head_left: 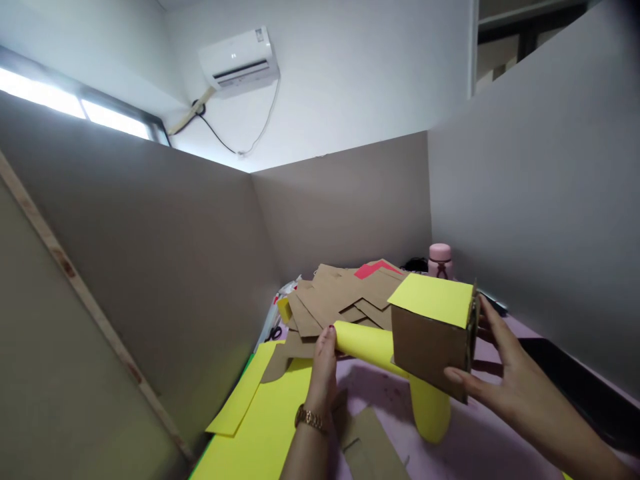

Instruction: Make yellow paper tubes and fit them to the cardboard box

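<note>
A cardboard box (429,343) with yellow paper on its top is tilted above the table. My right hand (500,367) grips its right end, thumb on the near face and fingers round the far side. A yellow paper tube (367,343) runs from the box toward the left, and my left hand (326,350) is closed round its free end. Below the box, a second yellow tube (431,410) points down; whether its lower end touches the table I cannot tell. How the tubes join the box is hidden.
Brown cardboard sheets (335,297) are piled at the back, with a red piece (375,268) among them. Yellow sheets (260,427) lie at left, scissors (274,333) beyond. A pink bottle (440,261) stands back right; a black flat object (580,380) lies right. Grey partitions (345,200) surround the table.
</note>
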Tool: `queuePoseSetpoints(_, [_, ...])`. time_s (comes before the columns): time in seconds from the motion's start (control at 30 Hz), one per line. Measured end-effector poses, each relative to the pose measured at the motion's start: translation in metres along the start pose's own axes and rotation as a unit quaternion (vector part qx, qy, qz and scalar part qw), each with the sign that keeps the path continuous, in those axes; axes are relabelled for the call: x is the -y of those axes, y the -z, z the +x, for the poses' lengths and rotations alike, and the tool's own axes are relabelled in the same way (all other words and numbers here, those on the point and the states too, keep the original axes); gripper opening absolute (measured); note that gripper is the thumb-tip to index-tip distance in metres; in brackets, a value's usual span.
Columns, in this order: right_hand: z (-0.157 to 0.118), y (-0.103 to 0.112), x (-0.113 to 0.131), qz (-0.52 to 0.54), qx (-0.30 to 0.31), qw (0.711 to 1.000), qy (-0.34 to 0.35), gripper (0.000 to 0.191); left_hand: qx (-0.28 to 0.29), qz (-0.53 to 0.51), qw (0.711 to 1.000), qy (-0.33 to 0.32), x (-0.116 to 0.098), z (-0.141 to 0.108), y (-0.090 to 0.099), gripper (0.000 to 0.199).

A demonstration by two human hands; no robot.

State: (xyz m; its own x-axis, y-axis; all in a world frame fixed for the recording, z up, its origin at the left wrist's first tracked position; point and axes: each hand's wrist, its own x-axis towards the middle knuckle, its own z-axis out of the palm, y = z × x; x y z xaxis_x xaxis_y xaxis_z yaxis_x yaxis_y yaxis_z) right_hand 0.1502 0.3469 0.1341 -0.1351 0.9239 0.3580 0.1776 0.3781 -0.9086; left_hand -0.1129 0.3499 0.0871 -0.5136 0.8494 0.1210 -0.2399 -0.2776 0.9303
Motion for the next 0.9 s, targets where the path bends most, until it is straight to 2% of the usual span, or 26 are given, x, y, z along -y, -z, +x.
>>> queuePoseSetpoints(0.9, [-0.0008,0.0003,0.0039,-0.007,-0.003,1.000,-0.003,0.107,0.009,-0.005,1.000,-0.002,-0.0008,-0.0024,-0.0024,0.041])
